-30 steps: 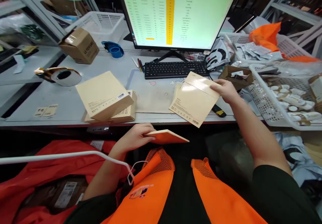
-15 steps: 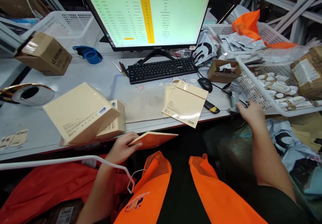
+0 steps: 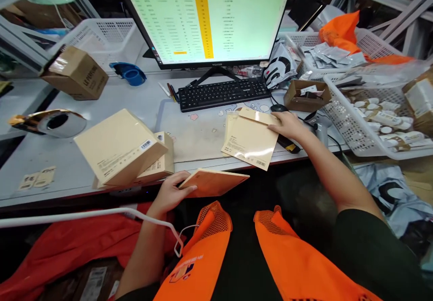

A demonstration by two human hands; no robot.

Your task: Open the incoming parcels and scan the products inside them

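My left hand [image 3: 173, 192] is closed around the left end of a thin stack of flat cream envelopes [image 3: 216, 183], held tilted just off the desk's front edge. On the desk lies another cream envelope [image 3: 252, 143] with printed text, a barcode and a flap at its top. It overlaps a second one [image 3: 230, 127] underneath. My right hand [image 3: 287, 125] grips the upper right edge of the top envelope, thumb and fingers at its corner. Behind that hand sits a black mouse [image 3: 279, 108]. A grey barcode scanner [image 3: 322, 131] rests beside the right forearm.
Cream boxes [image 3: 118, 147] stand on the left of the desk. A keyboard [image 3: 223, 94] lies below the monitor [image 3: 209, 21]. On the right are a small brown box [image 3: 306, 97] and a white basket [image 3: 348, 125] of tubes. A black-and-yellow cutter [image 3: 289, 145] lies near the front edge.
My right hand has let go of the barcode scanner and moved left to the envelope on the desk. The left hand still holds its envelopes. The view has shifted slightly.
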